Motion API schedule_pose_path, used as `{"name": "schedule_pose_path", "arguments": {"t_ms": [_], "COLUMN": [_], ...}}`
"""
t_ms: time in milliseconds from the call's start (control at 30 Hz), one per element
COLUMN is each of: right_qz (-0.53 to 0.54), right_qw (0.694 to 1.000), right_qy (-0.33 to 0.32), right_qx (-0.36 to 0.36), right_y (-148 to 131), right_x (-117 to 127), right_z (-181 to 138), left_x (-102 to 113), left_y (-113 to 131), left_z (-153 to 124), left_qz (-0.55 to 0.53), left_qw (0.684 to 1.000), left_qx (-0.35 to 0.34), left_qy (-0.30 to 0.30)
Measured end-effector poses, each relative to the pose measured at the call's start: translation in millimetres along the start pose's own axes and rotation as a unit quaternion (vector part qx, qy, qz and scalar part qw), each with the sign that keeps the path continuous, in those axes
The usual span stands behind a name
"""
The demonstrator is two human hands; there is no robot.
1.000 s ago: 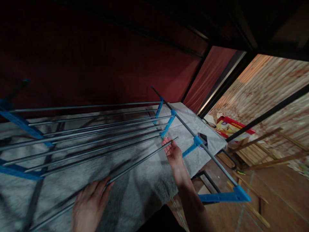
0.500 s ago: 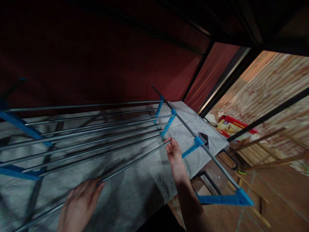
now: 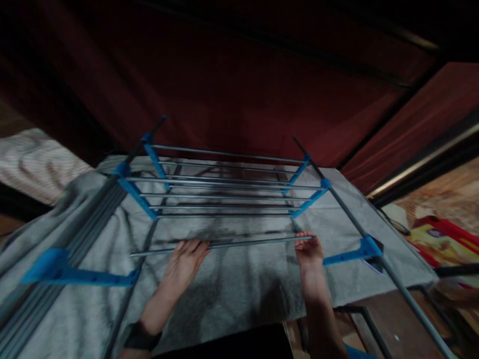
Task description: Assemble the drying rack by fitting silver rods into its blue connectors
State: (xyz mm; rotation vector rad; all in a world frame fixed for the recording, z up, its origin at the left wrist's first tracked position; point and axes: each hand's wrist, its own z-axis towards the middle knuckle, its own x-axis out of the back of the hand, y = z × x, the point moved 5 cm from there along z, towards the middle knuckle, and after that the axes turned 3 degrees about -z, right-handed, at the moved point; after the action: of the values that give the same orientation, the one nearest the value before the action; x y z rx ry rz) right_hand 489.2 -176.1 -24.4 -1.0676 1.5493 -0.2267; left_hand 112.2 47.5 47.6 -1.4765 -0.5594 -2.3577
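Observation:
A loose grey metal rod lies across both my hands, level, just in front of a drying rack frame with blue plastic brackets and several parallel rods. My left hand reaches under the rod's left half, fingers curled around it. My right hand grips the rod near its right end, close to a blue bracket on the right side bar. The rod's left end sticks out free, short of the left blue bracket.
The rack stands over a grey towel-like cloth on a raised surface. A dark red curtain hangs behind. A red and yellow box lies on the floor at right. A striped fabric shows at far left.
My view has swung left, so the rack now faces me squarely. Both hands have lifted the rod and turned it level, moving toward the rack's front gap.

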Motion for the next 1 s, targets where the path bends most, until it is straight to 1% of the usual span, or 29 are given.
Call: {"name": "schedule_pose_path", "arguments": {"t_ms": [67, 100, 133, 233, 333, 567, 633, 700, 733, 800, 933, 1000], "right_qz": [-0.029, -0.036, -0.040, -0.044, -0.030, -0.012, -0.010, -0.011, -0.016, -0.038, -0.096, -0.116], "right_qw": [0.999, 0.998, 0.997, 0.995, 0.993, 0.989, 0.991, 0.994, 0.995, 0.995, 0.990, 0.988], "right_qy": [0.018, 0.036, 0.038, 0.036, 0.056, 0.085, 0.062, 0.020, 0.005, -0.003, 0.031, 0.031], "right_qx": [-0.039, -0.048, -0.059, -0.081, -0.098, -0.122, -0.119, -0.106, -0.101, -0.096, -0.102, -0.101], "right_y": [7.9, 11.2, 14.7, 21.5, 21.1, 9.9, 8.9, 9.8, 11.4, 16.9, 33.8, 41.5], "right_x": [15.1, 22.5, 27.5, 35.8, 39.9, 35.5, 31.1, 24.9, 22.1, 17.8, 13.6, 12.6], "right_z": [6.5, 9.4, 11.6, 15.2, 17.4, 21.5, 18.9, 14.2, 11.1, 4.5, -6.1, -8.3], "left_x": [1.7, 2.7, 3.3, 3.4, 3.3, 2.2, 1.4, 0.6, 0.2, -0.6, -2.6, -3.8], "left_y": [2.2, 2.1, 1.5, -2.8, -9.0, -17.4, -17.2, -15.9, -15.1, -13.5, -11.9, -12.1], "left_z": [0.0, -0.5, -1.4, -6.1, -11.4, -14.3, -12.7, -10.7, -9.7, -8.0, -7.0, -7.4], "left_qz": [0.003, 0.006, 0.008, -0.003, -0.014, -0.026, -0.033, -0.042, -0.046, -0.053, -0.060, -0.061], "left_qw": [1.000, 1.000, 0.999, 0.996, 0.991, 0.987, 0.987, 0.988, 0.988, 0.989, 0.990, 0.990], "left_qx": [0.010, 0.017, 0.025, 0.060, 0.097, 0.125, 0.123, 0.114, 0.110, 0.102, 0.097, 0.096], "left_qy": [-0.015, -0.020, -0.027, -0.065, -0.094, -0.095, -0.095, -0.097, -0.097, -0.096, -0.088, -0.087]}}
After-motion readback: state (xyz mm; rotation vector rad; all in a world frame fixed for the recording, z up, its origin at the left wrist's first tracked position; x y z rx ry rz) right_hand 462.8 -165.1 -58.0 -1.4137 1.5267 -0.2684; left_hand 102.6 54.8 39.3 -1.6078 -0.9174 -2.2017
